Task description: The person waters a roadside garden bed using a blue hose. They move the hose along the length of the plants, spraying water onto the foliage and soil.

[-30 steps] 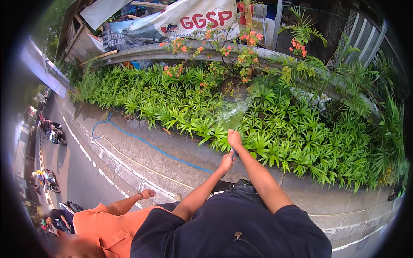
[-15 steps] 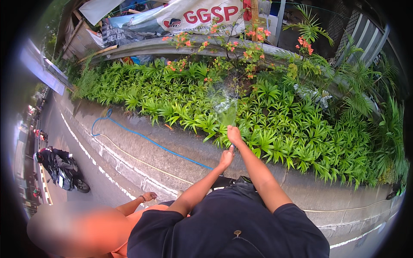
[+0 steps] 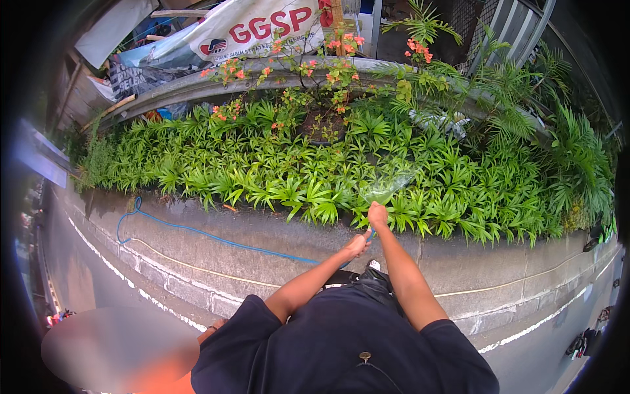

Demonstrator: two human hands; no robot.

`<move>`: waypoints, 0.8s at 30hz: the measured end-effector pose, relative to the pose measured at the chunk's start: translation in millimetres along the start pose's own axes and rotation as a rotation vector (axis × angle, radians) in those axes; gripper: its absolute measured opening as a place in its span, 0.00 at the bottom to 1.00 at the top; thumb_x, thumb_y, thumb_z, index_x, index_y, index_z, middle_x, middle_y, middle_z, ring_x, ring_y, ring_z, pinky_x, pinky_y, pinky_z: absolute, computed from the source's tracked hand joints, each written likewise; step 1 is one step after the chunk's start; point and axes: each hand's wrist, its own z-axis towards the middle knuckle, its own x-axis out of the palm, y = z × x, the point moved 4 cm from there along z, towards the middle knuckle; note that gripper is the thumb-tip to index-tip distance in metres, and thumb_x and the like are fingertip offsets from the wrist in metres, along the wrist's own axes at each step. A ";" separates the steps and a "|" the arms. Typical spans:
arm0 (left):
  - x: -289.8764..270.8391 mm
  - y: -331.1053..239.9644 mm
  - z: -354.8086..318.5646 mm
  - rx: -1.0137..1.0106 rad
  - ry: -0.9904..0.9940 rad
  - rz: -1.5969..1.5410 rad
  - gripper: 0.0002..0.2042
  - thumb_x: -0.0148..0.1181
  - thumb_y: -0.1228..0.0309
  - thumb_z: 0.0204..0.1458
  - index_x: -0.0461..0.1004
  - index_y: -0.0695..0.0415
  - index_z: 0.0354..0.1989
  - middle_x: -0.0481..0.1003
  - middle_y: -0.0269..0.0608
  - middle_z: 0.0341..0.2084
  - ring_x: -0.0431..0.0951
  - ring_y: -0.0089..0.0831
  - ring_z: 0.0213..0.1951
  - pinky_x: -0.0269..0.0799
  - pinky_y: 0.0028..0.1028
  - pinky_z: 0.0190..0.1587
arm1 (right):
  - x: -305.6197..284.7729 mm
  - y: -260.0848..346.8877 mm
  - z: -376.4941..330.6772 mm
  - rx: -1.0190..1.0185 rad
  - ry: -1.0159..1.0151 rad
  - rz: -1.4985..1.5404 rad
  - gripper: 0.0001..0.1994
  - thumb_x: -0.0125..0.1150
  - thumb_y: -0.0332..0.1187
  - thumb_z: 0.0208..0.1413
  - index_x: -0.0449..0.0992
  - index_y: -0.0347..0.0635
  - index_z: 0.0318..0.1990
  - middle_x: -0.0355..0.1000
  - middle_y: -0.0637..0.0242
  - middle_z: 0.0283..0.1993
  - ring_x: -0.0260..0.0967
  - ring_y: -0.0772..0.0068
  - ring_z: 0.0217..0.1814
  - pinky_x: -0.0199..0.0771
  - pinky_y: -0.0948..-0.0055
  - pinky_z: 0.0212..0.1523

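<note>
A blue hose [image 3: 216,240] runs over the pavement from the left up to my hands. My right hand [image 3: 377,215] is closed round its front end, out ahead of my body. Just behind and to the left, my left hand [image 3: 357,245] grips the hose lower down. A fan of water [image 3: 392,186] sprays from beyond my right hand onto the low green leafy plants [image 3: 275,187]. My fingers hide the hose end, so I cannot tell whether it carries a nozzle.
A potted shrub with orange-pink flowers [image 3: 321,121] stands among the plants, before a metal guardrail [image 3: 177,88]. A pale hose or cord [image 3: 203,270] lies along the pavement [image 3: 472,262]. A person in orange [image 3: 161,374] is close at my left. The road [image 3: 85,276] borders the kerb.
The spray has swung from near the flowering shrub's base to the leafy plants on its right. My view has shifted, and the motorcycle at the left has gone out of sight.
</note>
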 end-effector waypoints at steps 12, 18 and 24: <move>-56.8 14.0 -38.2 0.148 -0.002 -0.420 0.27 0.39 0.40 0.54 0.59 0.52 0.18 0.54 0.26 0.09 0.49 0.17 0.09 0.47 0.22 0.14 | 69.7 90.7 -34.1 -0.356 0.134 0.029 0.26 0.38 0.45 0.54 0.72 0.24 0.26 0.68 0.36 0.27 0.68 0.37 0.34 0.66 0.53 0.42; -64.8 15.4 -44.3 0.154 -0.088 -0.378 0.27 0.41 0.40 0.53 0.59 0.53 0.17 0.55 0.27 0.08 0.50 0.18 0.09 0.47 0.22 0.14 | 81.1 87.8 -32.0 -0.231 0.180 0.026 0.26 0.37 0.44 0.54 0.74 0.25 0.27 0.68 0.34 0.32 0.67 0.35 0.40 0.65 0.51 0.46; -56.8 22.3 -34.3 0.116 -0.051 -0.344 0.27 0.39 0.41 0.54 0.59 0.52 0.17 0.55 0.27 0.07 0.50 0.19 0.08 0.47 0.23 0.13 | 56.4 82.4 -49.3 -0.178 0.085 -0.061 0.22 0.39 0.43 0.53 0.76 0.32 0.32 0.70 0.39 0.37 0.66 0.38 0.44 0.64 0.53 0.49</move>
